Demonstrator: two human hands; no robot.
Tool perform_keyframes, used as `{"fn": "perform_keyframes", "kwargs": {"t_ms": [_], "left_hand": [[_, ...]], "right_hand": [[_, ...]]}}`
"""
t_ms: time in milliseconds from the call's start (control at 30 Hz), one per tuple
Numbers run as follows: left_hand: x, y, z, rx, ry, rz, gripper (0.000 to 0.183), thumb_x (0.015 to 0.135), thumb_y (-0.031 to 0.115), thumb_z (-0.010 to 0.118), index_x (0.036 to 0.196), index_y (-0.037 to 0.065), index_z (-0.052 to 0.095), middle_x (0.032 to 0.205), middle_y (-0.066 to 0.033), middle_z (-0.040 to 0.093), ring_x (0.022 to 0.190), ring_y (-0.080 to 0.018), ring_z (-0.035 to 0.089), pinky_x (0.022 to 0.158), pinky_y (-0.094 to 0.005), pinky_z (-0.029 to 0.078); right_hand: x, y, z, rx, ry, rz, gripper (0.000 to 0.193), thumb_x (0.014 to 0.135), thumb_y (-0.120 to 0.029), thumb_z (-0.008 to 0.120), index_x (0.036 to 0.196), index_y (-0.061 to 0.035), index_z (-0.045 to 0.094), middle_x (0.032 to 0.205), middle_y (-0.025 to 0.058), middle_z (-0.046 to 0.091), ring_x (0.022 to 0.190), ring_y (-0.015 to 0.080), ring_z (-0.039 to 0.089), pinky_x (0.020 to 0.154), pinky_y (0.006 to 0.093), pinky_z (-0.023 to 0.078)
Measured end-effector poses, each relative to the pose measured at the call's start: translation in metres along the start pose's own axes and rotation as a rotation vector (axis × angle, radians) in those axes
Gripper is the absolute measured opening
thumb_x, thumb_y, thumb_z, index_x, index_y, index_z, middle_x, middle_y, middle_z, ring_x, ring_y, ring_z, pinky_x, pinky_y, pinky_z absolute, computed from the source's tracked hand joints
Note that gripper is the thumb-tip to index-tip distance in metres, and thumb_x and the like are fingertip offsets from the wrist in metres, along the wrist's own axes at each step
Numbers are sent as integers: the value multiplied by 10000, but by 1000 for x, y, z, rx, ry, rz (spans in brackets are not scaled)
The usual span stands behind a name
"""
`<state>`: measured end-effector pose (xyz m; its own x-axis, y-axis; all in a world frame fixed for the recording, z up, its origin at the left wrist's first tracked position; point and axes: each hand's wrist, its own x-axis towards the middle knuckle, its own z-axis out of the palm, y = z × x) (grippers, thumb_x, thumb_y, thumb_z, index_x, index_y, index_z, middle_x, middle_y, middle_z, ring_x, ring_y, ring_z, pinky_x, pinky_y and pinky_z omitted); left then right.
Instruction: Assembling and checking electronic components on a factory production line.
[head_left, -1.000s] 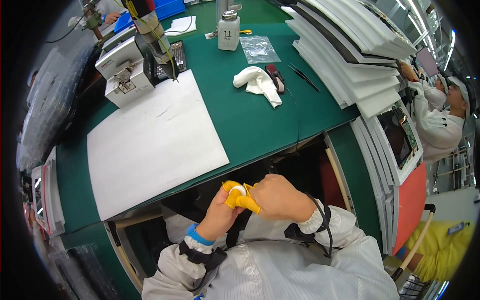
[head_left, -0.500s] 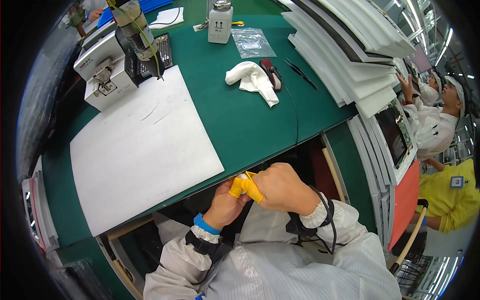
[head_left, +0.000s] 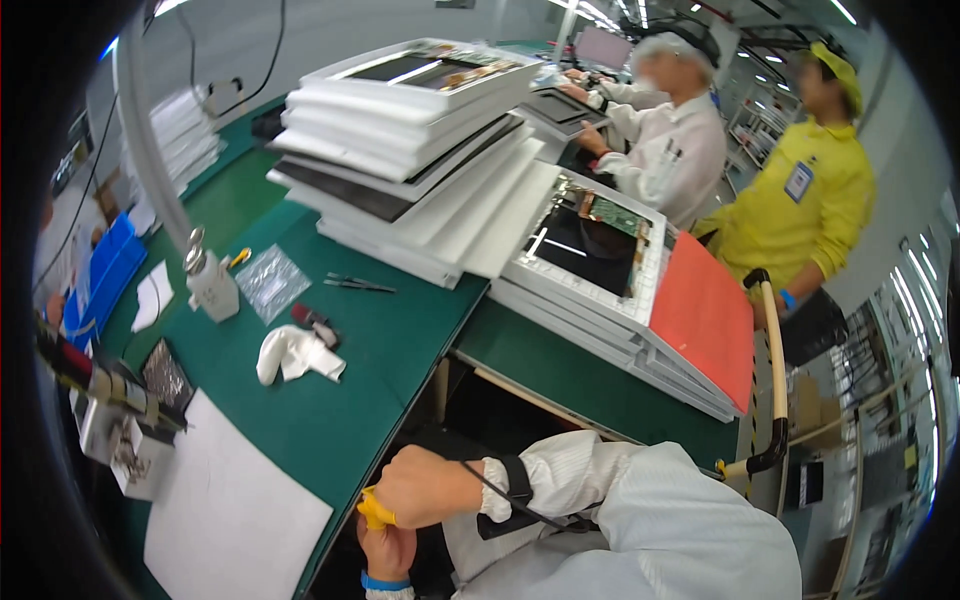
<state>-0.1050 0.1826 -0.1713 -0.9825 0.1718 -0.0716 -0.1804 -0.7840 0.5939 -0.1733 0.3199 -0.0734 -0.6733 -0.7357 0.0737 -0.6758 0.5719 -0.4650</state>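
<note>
By near edge of green bench mat (head_left: 400, 335), L hand (head_left: 388, 550) and R hand (head_left: 428, 487) together; yellow finger cot (head_left: 377, 509) betw. them, above L, left of R, which appears clamped on it; L grip, cot axis: can't tell.

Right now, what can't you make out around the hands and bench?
In the head view:
- Right hand: fingertips hidden behind its own back.
- Yellow piece: partly covered by the right hand; full shape unclear.
- Left hand: fingertips hidden by the yellow piece and right hand.
- Left sleeve: cut off by the lower edge.
- White bottle: markings too blurred to read.
</note>
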Motion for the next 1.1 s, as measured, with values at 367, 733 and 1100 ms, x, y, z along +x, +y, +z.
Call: {"fn": "perform_keyframes", "kwargs": {"t_ms": [367,733,1100], "left_hand": [[6,1,-2,-2,68,14,337,958,270,530,1238,88,488,1237,-42,556,1122,-182,555,957,-330,452],[6,-4,-8,4,21,45,366,962,250,509,1284,83,457,1279,-52,534,1163,-198,536,993,-345,425],[6,-3,15,-50,106,48,322,949,276,547,1202,80,514,1201,-41,574,1097,-177,564,958,-331,447]], "right_hand": [[-4,-2,-10,22,112,-36,189,623,-184,599,539,-15,588,522,168,571,469,321,578,437,364,439],[-3,3,1,19,118,-71,191,667,-193,596,591,-18,599,543,156,577,493,315,585,450,363,446],[3,-2,-3,-34,110,-30,166,613,-192,610,561,-34,619,576,135,610,542,293,624,494,367,484]]}}
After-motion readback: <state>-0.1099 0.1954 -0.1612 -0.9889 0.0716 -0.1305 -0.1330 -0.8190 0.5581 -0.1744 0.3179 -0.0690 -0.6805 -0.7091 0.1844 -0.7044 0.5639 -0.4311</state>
